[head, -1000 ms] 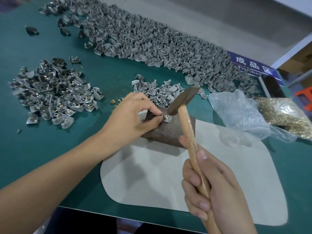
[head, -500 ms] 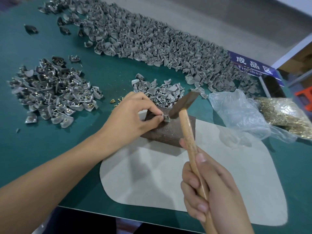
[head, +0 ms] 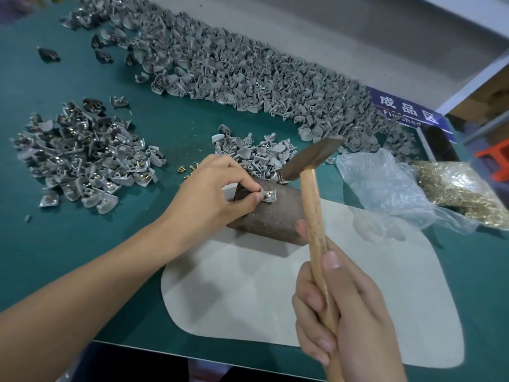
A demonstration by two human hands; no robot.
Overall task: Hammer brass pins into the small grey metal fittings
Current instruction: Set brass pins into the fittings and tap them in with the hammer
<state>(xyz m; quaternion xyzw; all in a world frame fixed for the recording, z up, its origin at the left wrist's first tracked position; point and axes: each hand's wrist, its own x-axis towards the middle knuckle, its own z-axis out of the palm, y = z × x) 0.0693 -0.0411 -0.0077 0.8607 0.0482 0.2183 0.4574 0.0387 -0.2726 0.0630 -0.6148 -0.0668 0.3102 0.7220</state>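
Observation:
My left hand (head: 212, 188) pinches a small grey fitting (head: 267, 195) with a brass pin in it, held on top of a rusty brown metal block (head: 271, 216). My right hand (head: 344, 312) grips the wooden handle of a hammer (head: 314, 158). The hammer's dark head is raised above and to the right of the fitting, not touching it. A few loose brass pins (head: 188, 169) lie on the green table just behind my left hand.
A long heap of grey fittings (head: 248, 73) runs across the back. A pile of fittings with pins (head: 82, 155) lies at the left, a small pile (head: 253, 153) behind the block. Bagged brass pins (head: 451, 186) sit at the right. A grey mat (head: 358, 285) lies under the block.
The hammer head has lifted up and to the right, away from the fitting. My left hand stays on the fitting on the block.

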